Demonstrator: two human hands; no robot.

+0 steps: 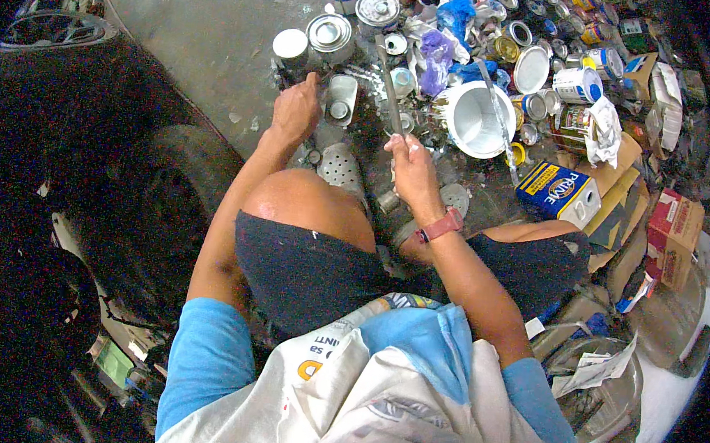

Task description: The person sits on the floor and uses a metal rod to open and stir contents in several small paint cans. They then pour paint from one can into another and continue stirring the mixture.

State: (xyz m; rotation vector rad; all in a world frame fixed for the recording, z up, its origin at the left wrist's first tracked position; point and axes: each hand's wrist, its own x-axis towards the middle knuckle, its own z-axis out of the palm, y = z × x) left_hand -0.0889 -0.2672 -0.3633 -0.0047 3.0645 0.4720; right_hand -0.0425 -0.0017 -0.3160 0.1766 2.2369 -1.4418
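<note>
My right hand [414, 172], with a red-strapped watch on its wrist, is closed around a long thin grey stick [390, 92]. The stick slants up and away, its far end near the small open tins. My left hand [297, 109] is closed just below a dark can with a white top [290, 44]. What its fingers hold, if anything, is hidden. Beside that hand lies a clear plastic tray [341, 101] with a small round container in it. A silver-lidded can [329, 34] stands beyond, and a white bucket [479, 119] sits to the right of the stick.
Several paint tins [578, 85] crowd the far right, among purple [436, 61] and blue crumpled plastic [456, 16]. A blue and yellow rectangular can [559, 192] and a red box [673, 235] are at right. A dark tyre [186, 160] is at left. My clog [342, 170] rests on the stained floor.
</note>
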